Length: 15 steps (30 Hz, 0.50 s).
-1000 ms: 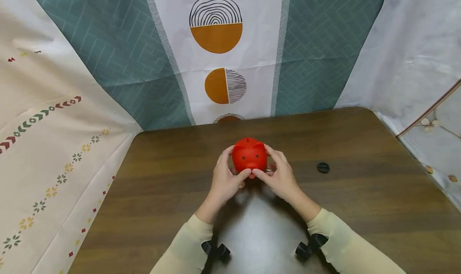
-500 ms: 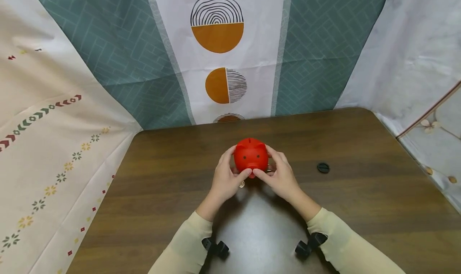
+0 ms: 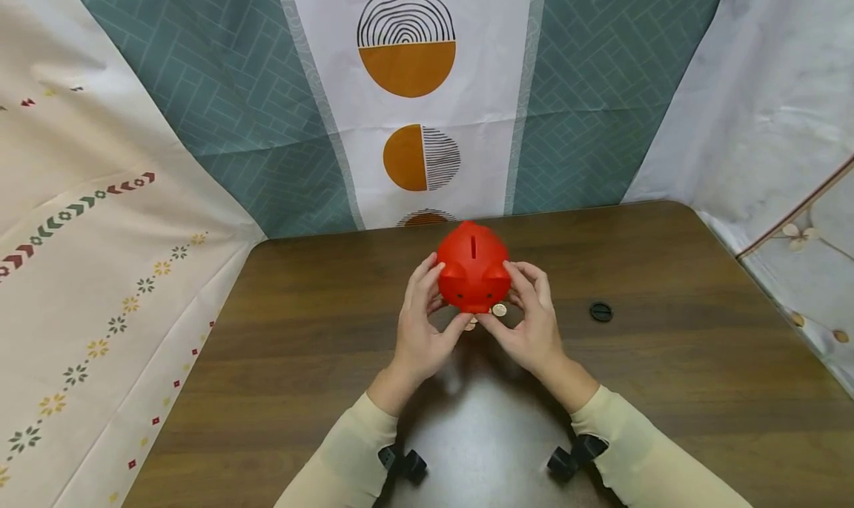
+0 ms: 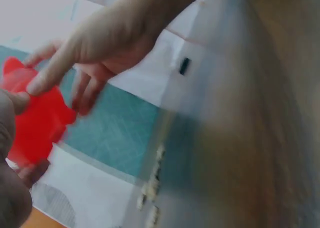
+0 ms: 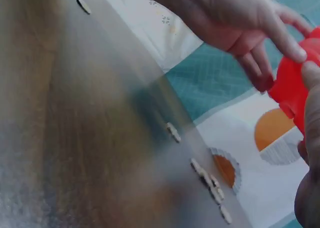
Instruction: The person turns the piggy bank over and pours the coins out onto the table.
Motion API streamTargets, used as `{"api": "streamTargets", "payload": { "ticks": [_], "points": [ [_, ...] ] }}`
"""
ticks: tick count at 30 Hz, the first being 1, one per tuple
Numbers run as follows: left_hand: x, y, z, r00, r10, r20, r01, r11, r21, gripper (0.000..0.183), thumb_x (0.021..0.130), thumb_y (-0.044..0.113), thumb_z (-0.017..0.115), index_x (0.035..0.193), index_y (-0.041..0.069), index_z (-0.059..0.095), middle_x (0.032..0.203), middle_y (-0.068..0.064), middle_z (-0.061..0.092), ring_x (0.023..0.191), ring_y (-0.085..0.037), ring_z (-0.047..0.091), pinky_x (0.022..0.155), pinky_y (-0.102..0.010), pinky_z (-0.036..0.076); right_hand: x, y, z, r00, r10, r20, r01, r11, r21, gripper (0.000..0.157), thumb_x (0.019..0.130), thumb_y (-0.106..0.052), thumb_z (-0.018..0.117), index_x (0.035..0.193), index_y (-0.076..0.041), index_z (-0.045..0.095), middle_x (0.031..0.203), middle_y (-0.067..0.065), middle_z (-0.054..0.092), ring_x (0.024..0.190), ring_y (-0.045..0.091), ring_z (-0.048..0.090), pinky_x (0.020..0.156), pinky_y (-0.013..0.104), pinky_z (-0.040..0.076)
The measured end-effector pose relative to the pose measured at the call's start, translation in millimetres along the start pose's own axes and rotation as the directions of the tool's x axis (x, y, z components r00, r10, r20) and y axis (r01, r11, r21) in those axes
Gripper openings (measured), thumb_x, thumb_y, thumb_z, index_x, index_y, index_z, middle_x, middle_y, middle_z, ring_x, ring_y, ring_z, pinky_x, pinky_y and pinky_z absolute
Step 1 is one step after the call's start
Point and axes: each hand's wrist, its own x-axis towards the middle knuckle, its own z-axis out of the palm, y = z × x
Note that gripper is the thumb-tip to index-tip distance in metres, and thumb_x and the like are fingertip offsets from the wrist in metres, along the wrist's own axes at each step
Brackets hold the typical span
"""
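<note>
A red piggy bank (image 3: 474,267) is held in the air above the table, tilted so its coin slot shows and its snout points down toward the person. My left hand (image 3: 422,322) grips one side and my right hand (image 3: 527,322) the other, thumbs meeting near the snout. Below it lie several coins (image 3: 499,310), partly hidden by the bank and hands in the head view. The wrist views show them as a loose row of coins (image 4: 152,188) on the tabletop, with one lone coin (image 5: 83,6) apart from the rest. The bank's underside is hidden.
A round black plug (image 3: 601,312) lies on the wooden table (image 3: 320,330), right of the hands. Patterned cloths (image 3: 574,107) hang behind the table and along both sides. Dark cameras (image 3: 403,463) are strapped to the sleeves.
Both hands have raised the piggy bank and tipped it, so its slot now faces the head camera. Coins beneath it have come into fuller view. The black plug stays where it was.
</note>
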Motion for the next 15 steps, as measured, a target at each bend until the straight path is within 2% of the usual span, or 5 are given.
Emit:
{"api": "streamTargets", "payload": {
  "ticks": [3, 5, 7, 13, 15],
  "points": [
    [1.6, 3.5, -1.7, 0.991, -0.131, 0.024, 0.131, 0.991, 0.011, 0.075, 0.080, 0.016, 0.078, 0.144, 0.014, 0.038, 0.145, -0.007, 0.038, 0.087, -0.026, 0.066, 0.068, -0.033, 0.058, -1, 10, 0.9, 0.991, 0.122, 0.063, -0.123, 0.992, 0.010, 0.083, 0.074, -0.012, 0.084, 0.145, -0.013, 0.041, 0.127, 0.014, 0.043, 0.091, 0.027, 0.065, 0.075, 0.042, 0.057],
    [1.8, 3.5, -2.8, 0.963, -0.263, 0.055, 0.261, 0.964, 0.041, 0.075, 0.082, 0.020, 0.078, 0.145, 0.020, 0.036, 0.143, -0.003, 0.040, 0.080, -0.023, 0.065, 0.064, -0.027, 0.057, -1, 13, 1.5, 0.963, 0.241, 0.124, -0.242, 0.970, -0.005, 0.081, 0.079, -0.024, 0.081, 0.148, -0.021, 0.038, 0.126, 0.008, 0.044, 0.089, 0.024, 0.065, 0.076, 0.040, 0.057],
    [1.6, 2.2, -3.3, 0.937, -0.340, 0.077, 0.336, 0.940, 0.058, 0.076, 0.083, 0.023, 0.077, 0.146, 0.022, 0.035, 0.143, -0.001, 0.040, 0.078, -0.024, 0.065, 0.063, -0.025, 0.057, -2, 16, 2.1, 0.944, 0.292, 0.151, -0.294, 0.956, -0.015, 0.081, 0.079, -0.032, 0.079, 0.148, -0.024, 0.037, 0.126, 0.007, 0.044, 0.089, 0.024, 0.066, 0.076, 0.040, 0.057],
    [-0.5, -2.1, -0.9, 0.937, -0.341, 0.080, 0.332, 0.937, 0.106, 0.077, 0.083, 0.024, 0.076, 0.147, 0.019, 0.034, 0.142, -0.005, 0.041, 0.084, -0.028, 0.064, 0.065, -0.026, 0.057, -4, 20, 3.2, 0.936, 0.318, 0.151, -0.321, 0.947, -0.008, 0.080, 0.079, -0.035, 0.079, 0.147, -0.024, 0.038, 0.125, 0.007, 0.045, 0.088, 0.027, 0.066, 0.074, 0.036, 0.057],
    [-2.3, -3.9, 0.4, 0.948, -0.310, 0.068, 0.301, 0.946, 0.121, 0.075, 0.083, 0.023, 0.077, 0.146, 0.018, 0.036, 0.141, -0.005, 0.042, 0.084, -0.026, 0.063, 0.065, -0.026, 0.057, -6, 20, 3.4, 0.939, 0.312, 0.144, -0.314, 0.949, -0.008, 0.080, 0.079, -0.033, 0.080, 0.147, -0.024, 0.039, 0.123, 0.005, 0.046, 0.085, 0.025, 0.066, 0.073, 0.033, 0.057]
  ]
}}
